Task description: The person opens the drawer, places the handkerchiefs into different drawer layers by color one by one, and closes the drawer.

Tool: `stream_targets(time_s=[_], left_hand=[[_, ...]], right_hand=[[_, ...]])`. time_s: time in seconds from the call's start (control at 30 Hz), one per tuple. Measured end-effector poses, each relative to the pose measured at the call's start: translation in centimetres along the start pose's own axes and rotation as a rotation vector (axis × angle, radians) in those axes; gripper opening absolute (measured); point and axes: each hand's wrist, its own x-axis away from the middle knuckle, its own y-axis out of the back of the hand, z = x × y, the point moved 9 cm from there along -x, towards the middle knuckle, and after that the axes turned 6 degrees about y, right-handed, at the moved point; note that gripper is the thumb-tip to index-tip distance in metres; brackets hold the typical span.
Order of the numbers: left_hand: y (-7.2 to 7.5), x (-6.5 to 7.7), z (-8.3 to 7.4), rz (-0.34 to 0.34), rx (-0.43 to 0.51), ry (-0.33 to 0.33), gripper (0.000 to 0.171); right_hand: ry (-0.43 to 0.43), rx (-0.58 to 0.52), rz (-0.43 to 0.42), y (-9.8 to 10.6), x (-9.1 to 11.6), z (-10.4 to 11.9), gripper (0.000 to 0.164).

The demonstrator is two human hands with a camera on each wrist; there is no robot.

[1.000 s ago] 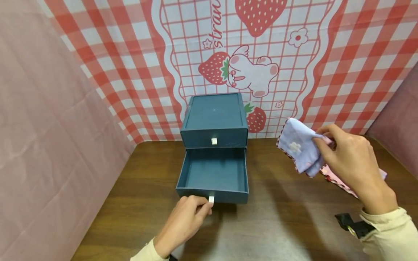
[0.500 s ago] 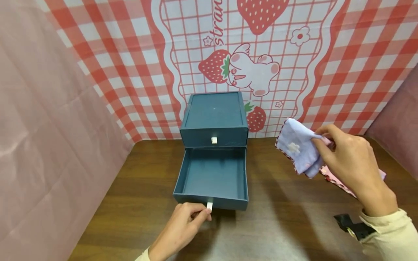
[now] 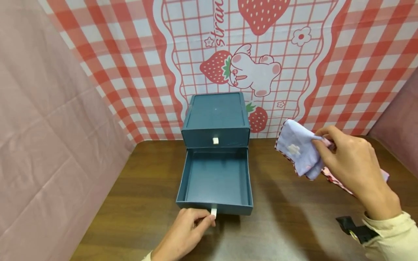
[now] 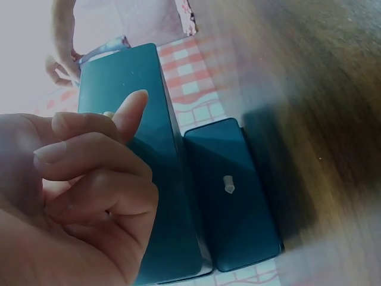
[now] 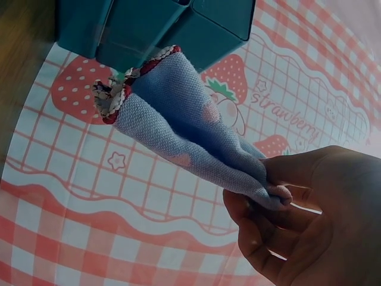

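Left hand (image 3: 187,231) pinches the white tab (image 3: 213,211) of the extended drawer (image 3: 218,183), lower centre. Right hand (image 3: 355,165) holds a lavender cloth (image 3: 299,148), right of centre.

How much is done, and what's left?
The lower drawer is already pulled open. The left hand pinches its white tab, and the right hand holds a lilac cloth. Perhaps left: putting that cloth inside the drawer, which looks empty. A pink cloth lies on the table too.

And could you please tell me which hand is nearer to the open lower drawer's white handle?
The left hand; it pinches the white handle on the lower drawer. The right hand is away to the right, holding the lilac cloth above the table.
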Motion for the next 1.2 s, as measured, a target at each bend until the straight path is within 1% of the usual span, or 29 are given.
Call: stream_targets(time_s=[0.3, 0.43, 0.5, 0.57, 0.73, 0.97, 1.1, 1.2], left_hand=[[-0.2, 0.4, 0.6, -0.004, 0.021, 0.012, 0.029], [-0.3, 0.5, 0.1, -0.028, 0.036, -0.035, 0.029], [-0.6, 0.6, 0.0, -0.028, 0.051, -0.056, 0.029], [-0.8, 0.6, -0.1, -0.020, 0.066, -0.063, 0.030], [-1.1, 0.7, 0.0, -0.026, 0.078, -0.049, 0.029], [-0.8, 0.6, -0.2, -0.071, 0.040, -0.042, 0.024], [-0.7, 0.7, -0.3, -0.102, 0.027, -0.031, 0.026], [-0.6, 0.8, -0.2, -0.122, 0.032, -0.009, 0.025]], right_hand=[[0.017, 0.000, -0.011, 0.3, 0.0, 0.5, 0.018], [0.031, 0.001, -0.024, 0.5, -0.1, 0.9, 0.018], [0.039, 0.004, -0.031, 0.6, -0.1, 1.0, 0.018], [0.044, 0.005, -0.038, 0.7, -0.1, 1.2, 0.018], [0.048, 0.012, -0.045, 0.9, -0.2, 1.5, 0.017], [0.055, 0.020, -0.054, 1.3, -0.1, 1.9, 0.017], [0.080, 0.020, -0.076, 1.7, -0.1, 2.4, 0.017], [0.103, 0.026, -0.085, 2.1, -0.1, 2.8, 0.018]])
